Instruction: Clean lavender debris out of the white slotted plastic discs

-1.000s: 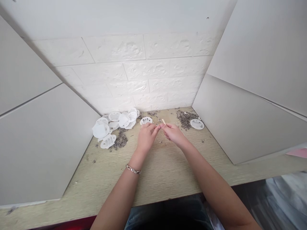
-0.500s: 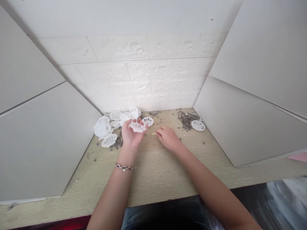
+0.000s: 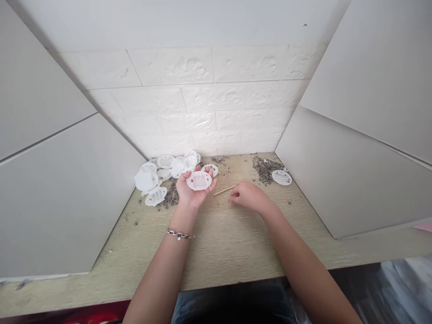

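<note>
A white oval plastic piece with slots rests face up in my left hand, fingers curled round its edge. To the right, my right hand is low over the table, thumb and fingertips pinched on a small metal piece, too tiny to make out fully. A thin wooden stick lies on the table beside those fingers. Just behind my left hand is another white oval piece, partly covered by the fingers.
A heap of white oval pieces sits at the back left, with small metal parts beside it. More metal parts and one oval piece lie at the back right. Grey panels flank the wooden table.
The stick has left my right hand and lies on the table. That hand has shifted slightly right and pinches a tiny piece. The oval piece in my left hand has turned to face up.
</note>
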Motion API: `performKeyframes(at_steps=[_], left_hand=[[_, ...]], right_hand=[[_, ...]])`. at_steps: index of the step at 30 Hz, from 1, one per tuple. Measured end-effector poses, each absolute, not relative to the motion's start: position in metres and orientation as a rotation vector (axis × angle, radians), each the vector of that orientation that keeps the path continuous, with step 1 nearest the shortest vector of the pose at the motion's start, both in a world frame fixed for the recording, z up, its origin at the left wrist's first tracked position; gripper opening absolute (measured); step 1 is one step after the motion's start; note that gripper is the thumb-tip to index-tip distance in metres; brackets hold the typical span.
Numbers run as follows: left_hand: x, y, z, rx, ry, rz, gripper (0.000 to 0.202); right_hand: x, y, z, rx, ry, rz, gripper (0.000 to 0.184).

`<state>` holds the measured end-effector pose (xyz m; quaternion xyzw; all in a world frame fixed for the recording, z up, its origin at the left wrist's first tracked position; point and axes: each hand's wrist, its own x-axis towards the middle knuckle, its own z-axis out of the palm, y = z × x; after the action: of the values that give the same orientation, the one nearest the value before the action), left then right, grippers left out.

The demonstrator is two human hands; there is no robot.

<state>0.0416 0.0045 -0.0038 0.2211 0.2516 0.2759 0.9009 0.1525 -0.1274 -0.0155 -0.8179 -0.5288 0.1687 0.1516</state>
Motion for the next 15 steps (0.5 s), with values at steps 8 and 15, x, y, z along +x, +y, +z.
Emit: performKeyframes(at_steps=[8,15], left_hand=[[0.037,-0.003,0.002,0.745,0.325,0.447,0.031],[0.039,-0.007,0.005,0.700,0.372,0.504,0.026]], right_hand=[[0.142,-0.123,-0.018,-2.329,-1.530,0.497,0.017],[0.154,-0.124,-0.016,-1.954,-1.120,0.475,0.015]])
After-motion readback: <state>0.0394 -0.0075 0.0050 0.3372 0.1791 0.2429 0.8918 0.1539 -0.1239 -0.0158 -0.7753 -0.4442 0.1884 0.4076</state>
